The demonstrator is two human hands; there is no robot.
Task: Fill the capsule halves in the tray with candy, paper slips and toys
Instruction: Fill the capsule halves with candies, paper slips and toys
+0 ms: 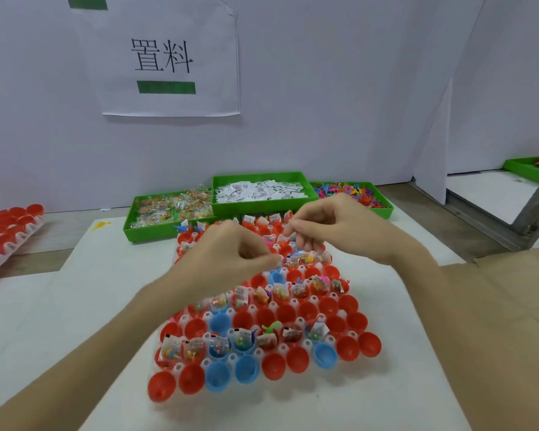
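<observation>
A white tray (300,320) of red capsule halves (161,390) and blue capsule halves (218,376) lies in front of me. Some rows hold candy packets, paper slips and small toys; others are bare. My left hand (231,253) hovers over the tray's far part with its fingers curled under. My right hand (333,227) is just beside it, thumb and forefinger pressed together. Blur hides what either hand holds. Behind the tray stand green bins of candy (168,209), paper slips (259,189) and coloured toys (352,194).
Another tray of red halves (10,225) sits at the far left, with a yellow toy (101,225) near it. Brown cardboard (511,306) lies at the right, a metal bar (535,200) and another green bin (526,168) beyond it. A white wall closes the back.
</observation>
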